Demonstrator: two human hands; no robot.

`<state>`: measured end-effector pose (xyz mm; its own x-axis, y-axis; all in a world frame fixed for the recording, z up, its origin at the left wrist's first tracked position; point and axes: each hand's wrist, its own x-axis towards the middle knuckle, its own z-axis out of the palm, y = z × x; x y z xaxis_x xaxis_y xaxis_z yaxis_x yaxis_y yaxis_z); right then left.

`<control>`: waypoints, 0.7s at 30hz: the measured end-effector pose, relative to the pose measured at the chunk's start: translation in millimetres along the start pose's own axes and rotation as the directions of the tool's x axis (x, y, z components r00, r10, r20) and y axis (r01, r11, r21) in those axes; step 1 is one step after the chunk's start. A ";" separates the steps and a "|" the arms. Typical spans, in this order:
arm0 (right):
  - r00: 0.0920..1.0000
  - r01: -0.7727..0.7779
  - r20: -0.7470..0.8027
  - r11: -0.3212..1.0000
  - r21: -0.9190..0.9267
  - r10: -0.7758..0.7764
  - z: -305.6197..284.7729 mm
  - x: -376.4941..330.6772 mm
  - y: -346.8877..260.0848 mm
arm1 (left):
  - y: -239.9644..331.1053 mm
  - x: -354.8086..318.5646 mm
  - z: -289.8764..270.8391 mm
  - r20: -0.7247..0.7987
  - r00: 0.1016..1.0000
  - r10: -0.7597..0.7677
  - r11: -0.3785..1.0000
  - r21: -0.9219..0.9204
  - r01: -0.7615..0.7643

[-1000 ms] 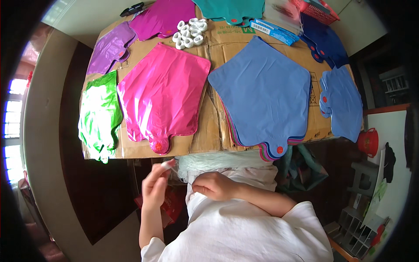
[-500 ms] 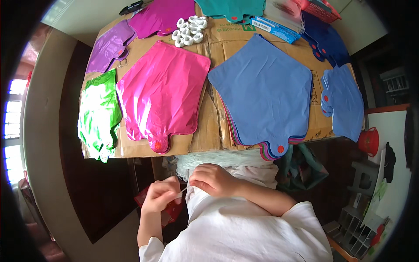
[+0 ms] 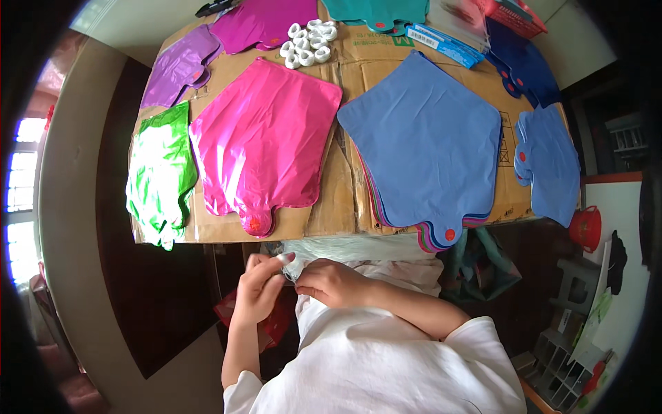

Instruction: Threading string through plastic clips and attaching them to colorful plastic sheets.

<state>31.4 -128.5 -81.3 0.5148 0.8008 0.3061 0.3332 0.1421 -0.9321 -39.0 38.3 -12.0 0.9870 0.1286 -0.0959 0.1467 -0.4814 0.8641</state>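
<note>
Below the table's front edge, my left hand is raised with bent fingers. A bit of white string shows at its fingertips, looking wrapped round a finger. Close beside it, my right hand has its fingers pinched together, palm down, on the white string. Fine loose strands hang between the two hands; their exact path is hard to make out. A pale bundle of strands lies across my lap behind the right hand. Several small white string coils sit in a cluster at the back of the table.
Flat foil balloons lie on the cardboard-covered table: pink, a blue stack, green, purple and smaller blue. At the back are blue packets and a red basket.
My left hand has lifted and turned, its fingers now pointing up beside the right hand. The right hand stays nearly in place. The whole view has shifted slightly.
</note>
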 end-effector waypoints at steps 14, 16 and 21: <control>0.996 0.082 -0.034 0.988 -0.128 -0.087 -1.2 9.1 14.6 | -27.4 -9.3 -9.6 0.322 0.942 -0.092 0.890 -0.398 0.223; 0.996 0.083 -0.013 0.982 -0.169 -0.086 5.4 7.4 14.7 | -21.6 -12.0 1.9 0.196 0.977 -0.086 0.419 -0.883 0.214; 0.999 0.031 -0.034 0.979 -0.200 -0.038 8.9 5.3 19.2 | -18.9 -1.5 -4.9 0.145 0.977 0.158 0.841 0.499 -0.210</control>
<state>33.5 -116.4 -99.3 0.5284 0.7744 0.3479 0.4999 0.0474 -0.8648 -43.6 51.4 -25.7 0.9967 -0.0764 -0.0292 -0.0516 -0.8642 0.5004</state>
